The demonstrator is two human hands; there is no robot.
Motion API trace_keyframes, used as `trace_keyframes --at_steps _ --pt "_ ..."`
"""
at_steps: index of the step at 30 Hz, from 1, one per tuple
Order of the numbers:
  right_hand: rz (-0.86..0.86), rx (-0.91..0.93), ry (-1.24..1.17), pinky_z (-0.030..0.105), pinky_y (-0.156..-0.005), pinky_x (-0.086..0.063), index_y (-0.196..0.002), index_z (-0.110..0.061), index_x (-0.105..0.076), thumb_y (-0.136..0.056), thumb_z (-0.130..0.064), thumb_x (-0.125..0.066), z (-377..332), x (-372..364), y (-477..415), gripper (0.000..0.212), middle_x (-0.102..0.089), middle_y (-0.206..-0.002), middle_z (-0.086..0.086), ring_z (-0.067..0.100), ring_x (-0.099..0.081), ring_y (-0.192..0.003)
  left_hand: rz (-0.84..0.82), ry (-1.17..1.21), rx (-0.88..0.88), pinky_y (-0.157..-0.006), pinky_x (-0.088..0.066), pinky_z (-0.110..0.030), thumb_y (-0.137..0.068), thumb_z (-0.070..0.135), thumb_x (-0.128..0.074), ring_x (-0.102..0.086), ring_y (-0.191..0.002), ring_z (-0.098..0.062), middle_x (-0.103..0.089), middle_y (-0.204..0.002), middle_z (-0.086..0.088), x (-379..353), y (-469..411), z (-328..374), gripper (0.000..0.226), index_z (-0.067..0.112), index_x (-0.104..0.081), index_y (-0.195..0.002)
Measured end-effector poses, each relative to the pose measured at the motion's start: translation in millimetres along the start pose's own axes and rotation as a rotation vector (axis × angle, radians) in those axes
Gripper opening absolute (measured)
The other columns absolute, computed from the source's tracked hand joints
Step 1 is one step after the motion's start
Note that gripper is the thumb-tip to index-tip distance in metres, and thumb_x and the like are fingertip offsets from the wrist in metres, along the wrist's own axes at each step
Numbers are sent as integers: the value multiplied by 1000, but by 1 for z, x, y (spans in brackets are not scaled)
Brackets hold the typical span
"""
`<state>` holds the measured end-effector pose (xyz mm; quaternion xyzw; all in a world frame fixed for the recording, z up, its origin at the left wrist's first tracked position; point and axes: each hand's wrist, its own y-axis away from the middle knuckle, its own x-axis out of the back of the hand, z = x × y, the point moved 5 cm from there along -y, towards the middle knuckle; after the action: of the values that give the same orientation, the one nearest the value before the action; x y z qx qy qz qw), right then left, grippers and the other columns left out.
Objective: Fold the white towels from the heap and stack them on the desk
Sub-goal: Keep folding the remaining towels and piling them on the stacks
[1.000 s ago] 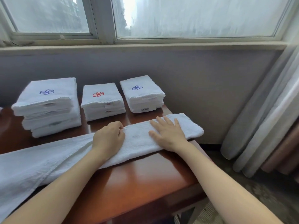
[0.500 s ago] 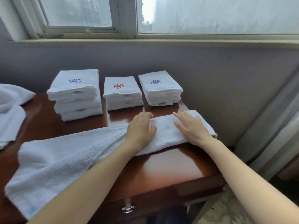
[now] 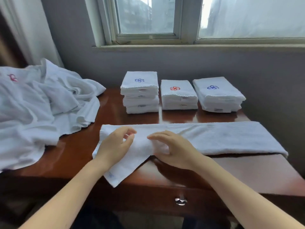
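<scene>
On the table, three stacks of folded towels stand in a row at the back; a long towel lies before them, the heap to its left.

Grey wall w/ daylit window behind reddish-brown wood desk, pale curtain at L.

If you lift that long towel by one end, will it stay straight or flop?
Probably flop: the towel droops over the desk edge at one corner. Likely light and soft too; it bunches where the right hand grips it.
</scene>
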<state>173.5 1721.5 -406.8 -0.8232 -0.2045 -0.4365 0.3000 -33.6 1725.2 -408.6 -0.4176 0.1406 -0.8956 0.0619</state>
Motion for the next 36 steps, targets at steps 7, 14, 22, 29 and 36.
trace_keyframes --at_steps 7,14,22,29,36 --pt "-119 209 23 32 -112 -34 -131 -30 -61 -82 -23 -67 -53 -40 -26 50 -56 -139 -13 4 -45 -132 105 -35 35 -85 -46 -22 -98 8 -44 -56 -104 -1 -56 -114 16 39 26 -56 30 30 -61 -109" --pt "-202 371 81 28 -108 -29 -114 -35 -68 -75 -54 -74 -88 -65 -35 44 -57 -131 -13 4 -41 -130 96 32 152 -96 -51 -37 -95 11 -50 -55 -111 -4 -50 -131 12 47 22 -81 40 29 -50 -130" --pt "-33 395 32 38 -90 -47 -88 -17 -76 -71 -14 -70 -94 -63 -36 18 -73 -104 -8 11 -62 -111 97 147 278 -95 -49 -34 -93 9 -55 -60 -101 -11 -50 -136 0 49 -3 -87 50 22 -45 -141" --pt "-50 235 -63 45 -86 -51 -102 -17 -73 -86 -21 -61 -82 -68 -41 20 -73 -102 -6 23 -65 -105 137 233 317 -90 -47 -31 -96 23 -59 -58 -94 -14 -57 -95 3 47 -24 -90 49 19 -45 -142" --pt "-31 134 -101 40 -71 -49 -102 -11 -69 -94 -30 -57 -79 -61 -48 24 -69 -84 3 19 -62 -81 152 104 214 -80 -45 -24 -93 17 -60 -60 -97 -11 -64 -100 9 46 -37 -89 20 30 -68 -105"
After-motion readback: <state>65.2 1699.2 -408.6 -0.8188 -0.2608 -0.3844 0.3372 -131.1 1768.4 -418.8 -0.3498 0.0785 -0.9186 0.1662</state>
